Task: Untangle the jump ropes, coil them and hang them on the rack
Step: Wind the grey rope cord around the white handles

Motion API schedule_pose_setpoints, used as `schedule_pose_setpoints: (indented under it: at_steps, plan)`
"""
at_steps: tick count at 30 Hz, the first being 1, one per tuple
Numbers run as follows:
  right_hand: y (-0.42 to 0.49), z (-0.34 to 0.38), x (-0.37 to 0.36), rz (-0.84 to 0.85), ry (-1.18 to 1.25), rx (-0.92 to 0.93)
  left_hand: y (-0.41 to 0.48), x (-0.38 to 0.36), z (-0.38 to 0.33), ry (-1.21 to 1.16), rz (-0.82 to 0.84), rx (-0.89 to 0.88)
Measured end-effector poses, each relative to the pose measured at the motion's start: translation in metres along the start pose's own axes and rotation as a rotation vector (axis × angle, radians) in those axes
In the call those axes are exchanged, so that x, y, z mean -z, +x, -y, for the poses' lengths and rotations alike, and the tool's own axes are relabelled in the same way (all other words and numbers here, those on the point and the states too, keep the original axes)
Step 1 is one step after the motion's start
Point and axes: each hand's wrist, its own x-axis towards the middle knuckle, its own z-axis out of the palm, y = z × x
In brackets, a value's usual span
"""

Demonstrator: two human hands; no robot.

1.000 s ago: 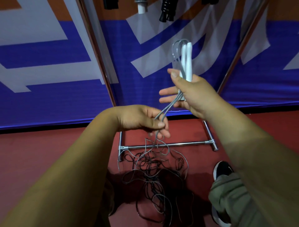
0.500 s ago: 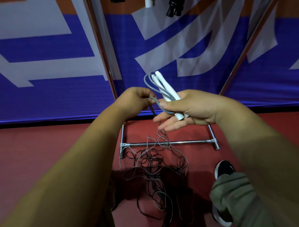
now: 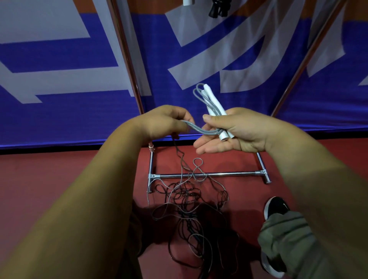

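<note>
My right hand holds two white jump-rope handles under the thumb, with grey cord loops sticking out above them. Grey cord strands run left from the handles into my left hand, which pinches them. From my left hand a thin cord drops to a tangle of grey and dark ropes on the red floor. The chrome rack's base bar lies across the floor under my hands, and its slanted poles rise on both sides.
Black handles and a white handle hang at the top edge. A blue and white banner covers the wall behind the rack. My right leg and black shoe stand at the lower right beside the tangle.
My right hand came down and tipped the handles leftward. My left hand rose from the hanging cord up beside it and now pinches the strands near the handles.
</note>
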Motion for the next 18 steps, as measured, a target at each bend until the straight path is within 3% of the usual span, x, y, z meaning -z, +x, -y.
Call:
schedule_pose_setpoints:
  at_steps: [4,8,16,18]
  plan:
    - [0.004,-0.001,0.001,-0.052,0.047,-0.001,-0.011,0.004,-0.008,-0.105,0.174,-0.005]
    - [0.003,-0.001,0.000,-0.025,0.006,0.011,-0.012,0.004,-0.007,-0.028,0.111,-0.019]
    - [-0.005,-0.003,0.000,0.378,-0.223,-0.098,0.001,-0.001,0.001,0.136,-0.121,-0.084]
    - [-0.003,-0.006,-0.002,0.487,-0.278,-0.139,0.002,0.002,0.003,0.171,-0.091,-0.153]
